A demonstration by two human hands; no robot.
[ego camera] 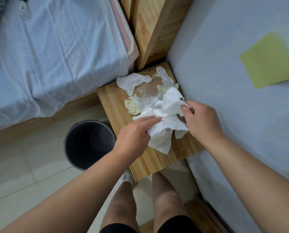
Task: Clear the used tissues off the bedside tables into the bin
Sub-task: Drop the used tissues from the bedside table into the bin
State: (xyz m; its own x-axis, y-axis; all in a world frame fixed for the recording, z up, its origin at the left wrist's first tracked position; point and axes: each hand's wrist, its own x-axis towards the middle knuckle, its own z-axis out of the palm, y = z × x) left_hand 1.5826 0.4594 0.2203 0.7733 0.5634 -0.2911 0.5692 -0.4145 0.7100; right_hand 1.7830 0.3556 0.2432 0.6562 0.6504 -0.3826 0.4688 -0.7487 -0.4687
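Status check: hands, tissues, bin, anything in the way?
Left hand and right hand both grip one large white tissue over the bedside table. A crumpled tissue and clear plastic lie behind it. Bin on floor left of table, nothing blocking.

Bin [88, 122] interior dark (contents unreadable), tissue [170, 101] partly beneath left hand [133, 133], bed [39, 47] cut off

Both hands work over a wooden table [113, 101] wedged between two beds. The left hand [133, 133] and the right hand [202, 121] each pinch the large white tissue [167, 118]. More crumpled tissues [133, 82] and a clear plastic film [147, 91] lie behind it. A grey bin [90, 122] stands on the floor just left of the table.
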